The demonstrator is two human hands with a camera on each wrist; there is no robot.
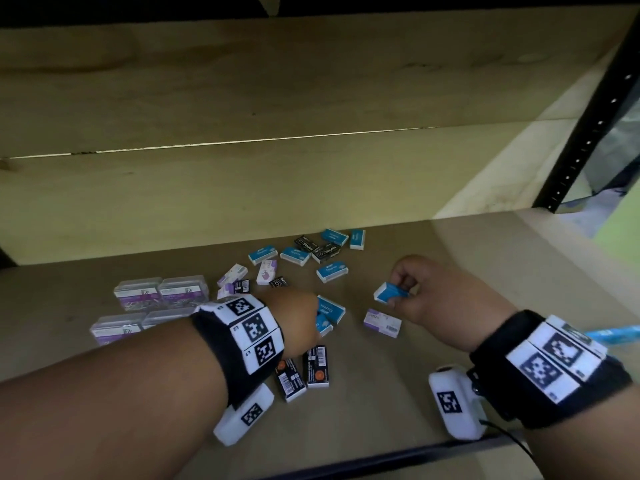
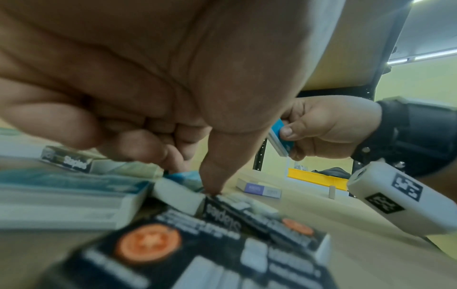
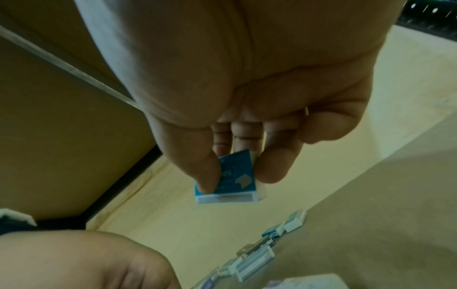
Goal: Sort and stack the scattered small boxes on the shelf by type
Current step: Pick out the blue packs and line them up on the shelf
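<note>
1. The wooden shelf (image 1: pixel 398 393) is under both my hands, small boxes scattered over its middle.
2. At the left, clear plastic cases of paper clips (image 1: pixel 161 291) sit side by side in two rows.
3. My left hand (image 1: pixel 298 318) is down on a blue staples box (image 1: pixel 334 308); fingers curled over it, thumb tip touching the black box below in the left wrist view. Whether the grip has closed on it, I cannot tell.
4. My right hand (image 1: pixel 440 292) is up off the shelf, grip narrow: thumb and fingers pinching a blue-and-white staples box (image 1: pixel 388 292).
5. Two black staples boxes (image 1: pixel 316 365) lie side by side near my left wrist.
6. A purple-and-white box (image 1: pixel 382 322) lies flat just below my right hand.
7. Further back: loose blue boxes (image 1: pixel 332 271), more black ones (image 1: pixel 325 252), and small purple-white ones (image 1: pixel 266 271) in a scatter.
</note>
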